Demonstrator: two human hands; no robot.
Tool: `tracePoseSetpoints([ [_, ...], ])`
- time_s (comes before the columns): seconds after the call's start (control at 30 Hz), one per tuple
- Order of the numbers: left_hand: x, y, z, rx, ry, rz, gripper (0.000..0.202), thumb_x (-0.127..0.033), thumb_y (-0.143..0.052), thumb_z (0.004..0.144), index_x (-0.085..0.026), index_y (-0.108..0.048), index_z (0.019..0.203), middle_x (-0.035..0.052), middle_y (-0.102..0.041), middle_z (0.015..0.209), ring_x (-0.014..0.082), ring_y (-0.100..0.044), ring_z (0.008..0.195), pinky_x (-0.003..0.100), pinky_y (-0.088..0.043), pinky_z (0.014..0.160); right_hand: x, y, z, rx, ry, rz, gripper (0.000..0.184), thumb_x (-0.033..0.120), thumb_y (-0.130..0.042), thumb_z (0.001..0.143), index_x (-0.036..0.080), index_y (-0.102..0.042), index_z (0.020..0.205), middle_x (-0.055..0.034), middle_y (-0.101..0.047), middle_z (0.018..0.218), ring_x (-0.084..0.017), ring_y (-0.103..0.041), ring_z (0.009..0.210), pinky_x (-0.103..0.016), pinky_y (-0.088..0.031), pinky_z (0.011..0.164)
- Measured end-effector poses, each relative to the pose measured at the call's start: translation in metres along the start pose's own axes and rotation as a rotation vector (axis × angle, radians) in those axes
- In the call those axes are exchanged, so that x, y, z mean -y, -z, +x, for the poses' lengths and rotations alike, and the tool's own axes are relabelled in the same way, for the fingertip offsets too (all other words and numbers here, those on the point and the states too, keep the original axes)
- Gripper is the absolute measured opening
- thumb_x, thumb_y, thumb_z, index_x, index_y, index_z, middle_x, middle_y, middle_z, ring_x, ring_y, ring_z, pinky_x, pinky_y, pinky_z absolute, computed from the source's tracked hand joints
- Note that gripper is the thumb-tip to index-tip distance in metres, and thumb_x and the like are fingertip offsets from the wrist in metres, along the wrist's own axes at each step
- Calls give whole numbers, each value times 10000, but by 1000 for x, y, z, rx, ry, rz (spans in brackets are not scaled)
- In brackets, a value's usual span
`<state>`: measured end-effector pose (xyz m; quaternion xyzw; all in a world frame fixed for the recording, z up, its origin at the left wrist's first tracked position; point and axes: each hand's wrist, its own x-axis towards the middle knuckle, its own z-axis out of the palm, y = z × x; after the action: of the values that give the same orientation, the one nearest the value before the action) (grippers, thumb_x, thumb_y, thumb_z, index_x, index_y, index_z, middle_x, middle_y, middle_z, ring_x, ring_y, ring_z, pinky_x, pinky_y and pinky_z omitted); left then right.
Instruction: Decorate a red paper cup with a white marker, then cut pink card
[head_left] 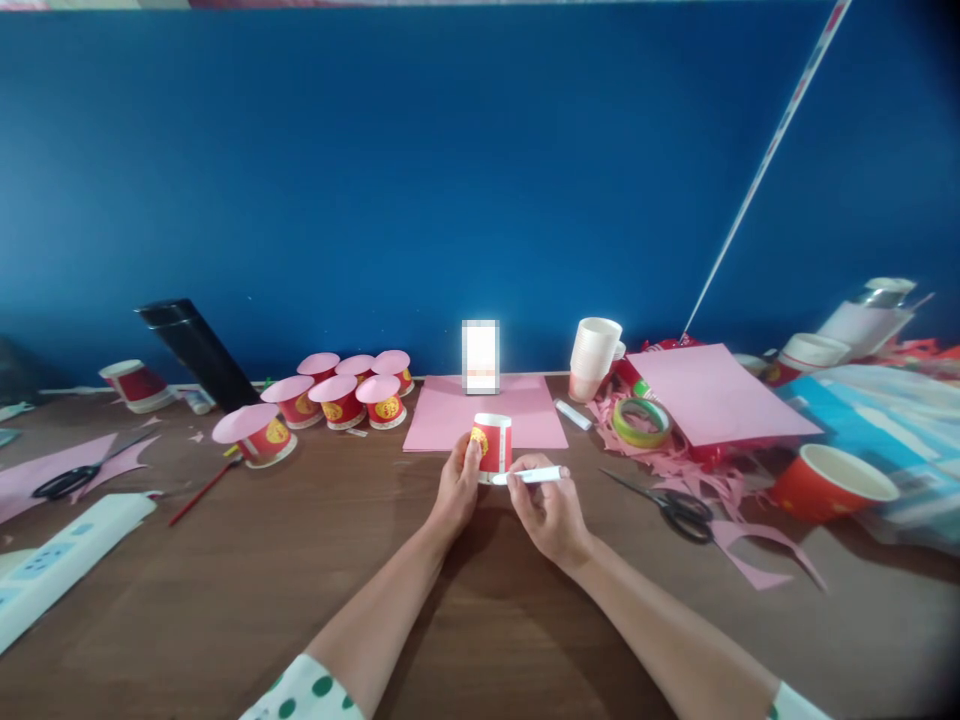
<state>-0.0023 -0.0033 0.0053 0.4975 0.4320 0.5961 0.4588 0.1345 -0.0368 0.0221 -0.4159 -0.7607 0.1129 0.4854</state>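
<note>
A red paper cup (495, 447) with a yellow emblem is in my left hand (456, 485), whose fingers wrap round its left side. The cup appears upside down, its white rim at the bottom. My right hand (551, 510) pinches a slim white pen (538, 475). Its tip points left and lies at or close to the cup's lower rim; contact is too small to tell. Just beyond the cup lie pink paper sheets (431, 415). To the left, several upturned red cups carry pink paper discs (334, 388); one such cup (268, 443) stands nearer to me.
Stacked paper cups (595, 355), green tape (640, 425), scissors (686, 515), pink scraps (750, 560) and an orange cup (832, 485) occupy the right. Leftward are a black bottle (199, 350), a red brush (202, 492), more scissors (67, 482) and a power strip (75, 555). A blue panel (450, 180) closes the back.
</note>
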Motion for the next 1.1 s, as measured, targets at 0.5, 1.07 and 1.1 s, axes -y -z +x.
tracePoseSetpoints([
  [0.5,1,0,-1,-5,16,-40,314,-443,-502,784,-182,-607,923,15,-612,756,148,-522,671,227,-407,647,-2,-3,0,2,9,-22,121,225,-434,860,190,-515,777,-29,-572,711,-138,-526,602,-256,-428,598],
  [1.07,6,1,1,-25,29,-106,331,-461,-485,792,-189,-602,939,17,-632,768,142,-552,660,234,-420,639,-2,2,3,-10,-6,-38,154,230,-418,872,189,-508,754,-23,-567,683,-132,-510,570,-251,-415,589],
  [1.1,8,1,2,-31,24,-120,325,-458,-485,794,-188,-603,932,21,-632,774,145,-555,669,236,-423,645,-2,2,3,-8,-9,-41,155,231,-418,873,189,-506,751,-20,-563,677,-130,-506,564,-251,-412,589],
])
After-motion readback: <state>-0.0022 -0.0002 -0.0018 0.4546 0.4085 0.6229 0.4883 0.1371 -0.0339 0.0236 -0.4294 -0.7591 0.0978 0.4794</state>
